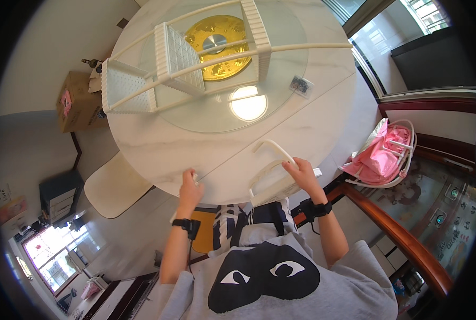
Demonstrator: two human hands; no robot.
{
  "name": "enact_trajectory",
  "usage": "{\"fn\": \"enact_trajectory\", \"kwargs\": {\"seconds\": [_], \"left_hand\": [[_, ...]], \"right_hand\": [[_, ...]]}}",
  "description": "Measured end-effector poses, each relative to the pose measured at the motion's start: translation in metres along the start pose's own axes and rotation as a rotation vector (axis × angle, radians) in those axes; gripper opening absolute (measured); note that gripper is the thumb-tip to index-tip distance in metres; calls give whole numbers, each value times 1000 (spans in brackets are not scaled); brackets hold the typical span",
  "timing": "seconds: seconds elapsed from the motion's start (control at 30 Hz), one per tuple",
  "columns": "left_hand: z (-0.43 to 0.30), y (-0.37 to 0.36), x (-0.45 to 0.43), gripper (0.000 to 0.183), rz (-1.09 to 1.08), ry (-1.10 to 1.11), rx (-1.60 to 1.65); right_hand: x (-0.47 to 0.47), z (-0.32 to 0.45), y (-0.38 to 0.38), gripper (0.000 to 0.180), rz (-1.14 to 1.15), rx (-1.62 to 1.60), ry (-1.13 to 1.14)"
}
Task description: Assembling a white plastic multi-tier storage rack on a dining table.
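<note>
My right hand [304, 176] grips a curved white plastic tube [276, 147] at the table's near edge. Against that hand rests a white perforated plastic shelf piece [276, 194], tilted; the fingers hide how it meets the tube. My left hand [190, 190] is curled round a small pale piece [196, 179], mostly hidden by the fingers. Farther off, a white plastic rack [174, 72] lies on its side, its scalloped shelves joined by long tubes. One tube [312, 47] sticks out to the right.
The rack lies on a glass turntable [222, 122] with a gold centre disc [222, 66], on a round marble-patterned table [150, 148]. A small clear packet [301, 86] lies by the turntable's rim. A chair [116, 186], cardboard box [82, 100] and pink-covered frame [382, 156] surround the table.
</note>
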State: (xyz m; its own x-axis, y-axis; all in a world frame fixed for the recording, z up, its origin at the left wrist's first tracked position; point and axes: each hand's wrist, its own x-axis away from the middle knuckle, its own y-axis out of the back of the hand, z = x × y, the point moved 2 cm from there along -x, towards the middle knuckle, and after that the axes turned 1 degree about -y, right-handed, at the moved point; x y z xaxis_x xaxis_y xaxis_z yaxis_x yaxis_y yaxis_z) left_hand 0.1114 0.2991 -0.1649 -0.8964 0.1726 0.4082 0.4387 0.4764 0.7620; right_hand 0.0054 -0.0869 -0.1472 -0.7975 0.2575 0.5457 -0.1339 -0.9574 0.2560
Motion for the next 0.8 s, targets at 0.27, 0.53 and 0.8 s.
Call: {"fn": "enact_trajectory", "kwargs": {"seconds": [0.27,0.53,0.8], "left_hand": [[40,-50,-3,20,175,83,-24],[-9,-42,7,19,58,-202,6],[-13,26,-34,30,-252,-280,-623]], "right_hand": [[0,8,-5,44,61,16,-18],[15,43,-10,43,142,151,48],[54,132,-8,31,162,0,194]]}}
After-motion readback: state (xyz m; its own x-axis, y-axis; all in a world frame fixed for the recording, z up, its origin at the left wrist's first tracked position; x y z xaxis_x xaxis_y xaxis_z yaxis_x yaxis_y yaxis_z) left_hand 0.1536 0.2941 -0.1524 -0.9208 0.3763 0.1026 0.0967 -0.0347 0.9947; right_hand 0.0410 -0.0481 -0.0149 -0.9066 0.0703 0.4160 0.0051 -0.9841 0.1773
